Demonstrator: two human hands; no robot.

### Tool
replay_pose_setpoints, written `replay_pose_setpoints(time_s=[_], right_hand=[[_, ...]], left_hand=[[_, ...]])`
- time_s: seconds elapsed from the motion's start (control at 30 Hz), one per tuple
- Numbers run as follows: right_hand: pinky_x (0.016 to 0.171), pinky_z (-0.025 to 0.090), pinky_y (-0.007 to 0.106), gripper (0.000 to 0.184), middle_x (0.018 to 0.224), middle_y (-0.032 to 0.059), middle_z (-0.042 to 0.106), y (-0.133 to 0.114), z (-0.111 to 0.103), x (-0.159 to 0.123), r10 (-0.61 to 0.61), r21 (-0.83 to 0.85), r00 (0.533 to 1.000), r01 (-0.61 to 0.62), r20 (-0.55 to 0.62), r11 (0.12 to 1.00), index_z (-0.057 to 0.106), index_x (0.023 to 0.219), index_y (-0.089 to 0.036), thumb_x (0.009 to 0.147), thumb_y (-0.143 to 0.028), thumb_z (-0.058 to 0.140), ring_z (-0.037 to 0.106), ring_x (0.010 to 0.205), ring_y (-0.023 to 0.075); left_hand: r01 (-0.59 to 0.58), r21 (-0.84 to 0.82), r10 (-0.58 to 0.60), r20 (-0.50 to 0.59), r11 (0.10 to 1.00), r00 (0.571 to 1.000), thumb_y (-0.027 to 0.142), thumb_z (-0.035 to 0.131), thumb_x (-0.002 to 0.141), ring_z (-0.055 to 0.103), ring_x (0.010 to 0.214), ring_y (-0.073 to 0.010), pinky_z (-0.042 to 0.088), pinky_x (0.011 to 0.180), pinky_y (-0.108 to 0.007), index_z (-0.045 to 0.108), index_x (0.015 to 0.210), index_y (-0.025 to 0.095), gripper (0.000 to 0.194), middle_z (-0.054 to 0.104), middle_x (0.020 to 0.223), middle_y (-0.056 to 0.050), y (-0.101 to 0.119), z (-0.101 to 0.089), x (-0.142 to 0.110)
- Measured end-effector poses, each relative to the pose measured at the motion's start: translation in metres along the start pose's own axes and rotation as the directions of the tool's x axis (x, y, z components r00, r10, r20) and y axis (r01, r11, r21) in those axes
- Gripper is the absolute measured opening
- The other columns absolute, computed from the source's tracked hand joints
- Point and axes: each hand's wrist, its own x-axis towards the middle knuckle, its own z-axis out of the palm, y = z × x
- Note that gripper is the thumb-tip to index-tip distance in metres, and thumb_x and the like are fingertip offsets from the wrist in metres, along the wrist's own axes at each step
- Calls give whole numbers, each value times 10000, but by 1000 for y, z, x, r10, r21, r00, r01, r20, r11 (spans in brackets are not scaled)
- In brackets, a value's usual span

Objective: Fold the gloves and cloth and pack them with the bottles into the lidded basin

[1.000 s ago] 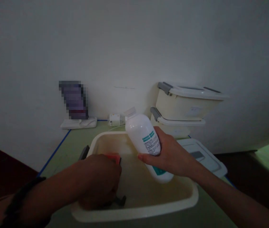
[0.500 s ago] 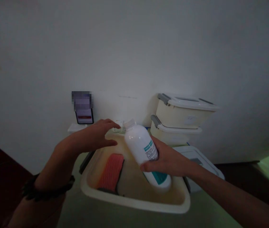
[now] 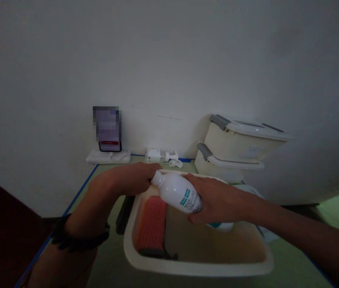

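So, red pad is in the tub, bottle not down. My right fingers hug it; left fingers, can't tell

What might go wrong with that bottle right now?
Two things, perhaps:
1. Only the right hand clearly grips the bottle, which is tilted; it might slip and fall into the tub below.
2. The left hand is at the bottle's top. If that is open or comes loose, anything inside could spill, perhaps onto the red pad.
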Motion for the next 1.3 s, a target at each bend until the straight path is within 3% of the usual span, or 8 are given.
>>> replay_pose_setpoints(time_s=[0.13,0.23,0.4,0.6,0.97,1.07,1.17,1.3], right_hand=[[767,458,371,769,1104,120,615,1,-7,2,-13,-11,999,13,29,1000,426,1273,-178,579,-389,682,592,936,278],[732,462,347,765,1080,106,628,-1,-10,2,-20,-21,997,22,77,1000,446,1256,-185,567,-408,693,604,904,264],[688,464,356,691,1012,119,647,-2,0,5,-18,-134,994,33,109,991,540,1138,-169,542,-484,691,614,858,284],[667,465,368,630,959,137,670,-2,11,6,-22,-244,994,49,111,969,590,1078,-140,553,-475,679,630,821,307],[683,484,391,620,1006,169,662,2,31,16,-31,-355,995,63,95,933,588,1072,-90,554,-396,738,633,840,322],[711,479,390,707,1064,164,649,7,31,18,-64,-334,992,97,107,938,529,1167,-110,562,-408,742,632,880,319],[697,480,385,683,1027,155,664,9,26,19,-113,-333,982,158,149,930,554,1131,-127,554,-441,742,644,852,317],[661,484,383,658,982,156,674,9,28,19,-126,-341,985,160,118,926,562,1106,-127,553,-440,732,653,810,318]], left_hand=[[-84,-165,92,43,983,995,135,487,794,545,1072,-199,397,924,-294,545,1149,187,364,616,1185,-51,-2,-2,0],[-77,-184,94,86,980,992,189,523,782,560,1037,-213,415,897,-295,522,1181,178,398,627,1162,-53,-4,-4,-2],[32,-113,-15,147,993,989,235,631,698,574,995,-234,439,837,-289,481,1215,161,543,631,1134,-71,-1,-8,-6],[78,-5,-77,122,997,990,201,511,763,606,928,-238,450,806,-324,539,1132,139,376,653,1081,-93,3,-7,-7],[168,177,-183,75,970,980,249,426,817,567,1071,-270,424,907,-381,477,1220,122,426,577,1229,-153,0,-2,-7],[166,195,-182,70,967,981,252,403,834,549,1104,-272,411,934,-392,485,1220,116,418,558,1257,-157,-3,-2,-7],[152,194,-168,65,969,984,240,379,842,571,1069,-266,430,911,-395,521,1178,136,380,592,1214,-139,-5,-2,-7],[151,217,-167,59,964,984,234,387,832,577,1061,-271,437,901,-390,532,1159,135,372,600,1200,-141,-4,-1,-6]])
